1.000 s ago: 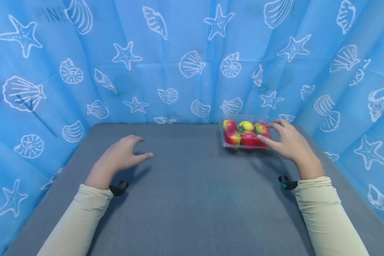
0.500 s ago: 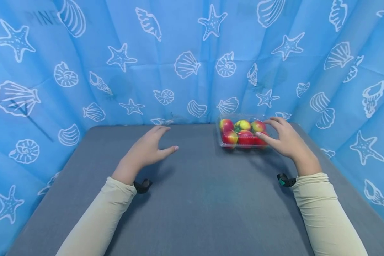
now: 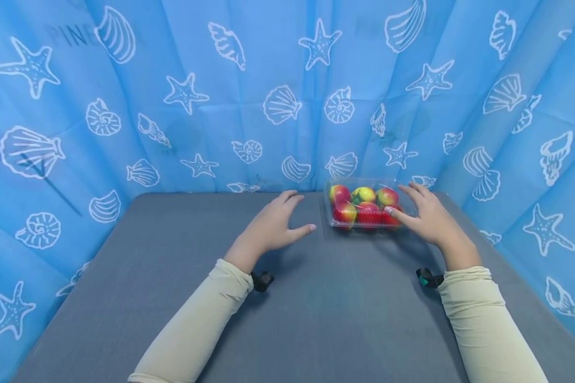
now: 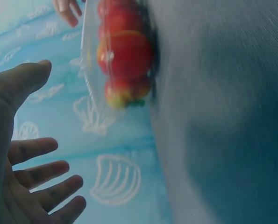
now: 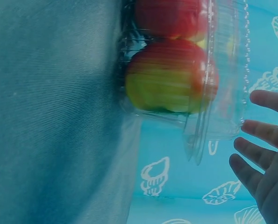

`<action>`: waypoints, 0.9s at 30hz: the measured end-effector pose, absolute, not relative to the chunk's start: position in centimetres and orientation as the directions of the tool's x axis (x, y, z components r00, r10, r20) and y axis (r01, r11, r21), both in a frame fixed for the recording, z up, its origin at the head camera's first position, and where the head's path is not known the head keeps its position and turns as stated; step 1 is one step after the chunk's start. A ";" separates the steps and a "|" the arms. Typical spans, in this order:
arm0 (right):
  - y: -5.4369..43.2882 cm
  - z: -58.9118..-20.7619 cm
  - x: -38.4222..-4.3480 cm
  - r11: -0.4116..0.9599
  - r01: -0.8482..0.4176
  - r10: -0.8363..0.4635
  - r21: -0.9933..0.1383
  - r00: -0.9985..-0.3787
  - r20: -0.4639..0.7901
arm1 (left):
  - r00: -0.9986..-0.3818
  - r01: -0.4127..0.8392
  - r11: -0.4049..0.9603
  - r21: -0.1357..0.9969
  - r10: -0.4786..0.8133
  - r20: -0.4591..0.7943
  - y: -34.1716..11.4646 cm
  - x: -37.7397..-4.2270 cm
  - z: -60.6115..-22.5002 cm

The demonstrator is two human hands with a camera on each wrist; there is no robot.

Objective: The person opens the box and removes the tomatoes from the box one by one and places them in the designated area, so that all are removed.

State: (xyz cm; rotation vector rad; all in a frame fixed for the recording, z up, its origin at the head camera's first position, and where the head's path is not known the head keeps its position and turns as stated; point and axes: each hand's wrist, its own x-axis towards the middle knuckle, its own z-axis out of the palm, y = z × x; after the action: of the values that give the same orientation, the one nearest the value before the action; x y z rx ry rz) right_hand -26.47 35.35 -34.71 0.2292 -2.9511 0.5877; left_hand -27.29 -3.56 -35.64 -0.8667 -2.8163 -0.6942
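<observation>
A clear plastic clamshell box (image 3: 340, 224) holds several red and yellow apples (image 3: 367, 213) at the back right of the table. My right hand (image 3: 431, 221) is at the box's right end, thumb and fingers spread; in the right wrist view its fingertips (image 5: 251, 127) are right by the lid's edge. My left hand (image 3: 273, 226) hovers left of the box, a short gap away, with thumb and fingers apart and nothing between them. In the left wrist view the apples (image 4: 127, 53) show through the box wall, beyond that hand's thumb.
A grey cloth-covered table (image 3: 316, 319) spreads beneath both arms. Behind it and along its sides hangs a blue curtain (image 3: 249, 58) with white shells and starfish, close to the back of the box. Each wrist wears a black strap (image 3: 262, 280).
My left hand has swung right across the table, from far left to close by the box. My right hand and the box stay nearly where they were.
</observation>
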 end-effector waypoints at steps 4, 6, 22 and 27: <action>35.6 -35.1 -26.5 0.913 -0.169 -0.124 -0.372 -0.982 0.141 | -0.817 0.575 0.725 0.379 0.524 0.239 -1.5 -27.5 -35.9; 35.7 -35.3 -26.6 0.912 -0.168 -0.124 -0.375 -0.983 0.139 | -0.814 0.581 0.722 0.375 0.527 0.245 -0.5 -27.7 -36.1; 35.8 -36.1 -27.3 0.913 -0.139 -0.126 -0.384 -0.990 0.060 | -0.802 0.596 0.708 0.378 0.539 0.256 5.1 -28.9 -37.4; 35.9 -36.3 -27.3 0.910 -0.141 -0.138 -0.389 -0.990 0.036 | -0.803 0.596 0.705 0.385 0.535 0.264 6.2 -29.0 -37.4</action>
State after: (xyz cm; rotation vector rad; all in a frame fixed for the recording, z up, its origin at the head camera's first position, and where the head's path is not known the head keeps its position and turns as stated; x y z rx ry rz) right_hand -27.34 35.90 -36.27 0.2242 -3.0630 0.6246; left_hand -28.99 6.16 -37.45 -0.9253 -2.7774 -0.6973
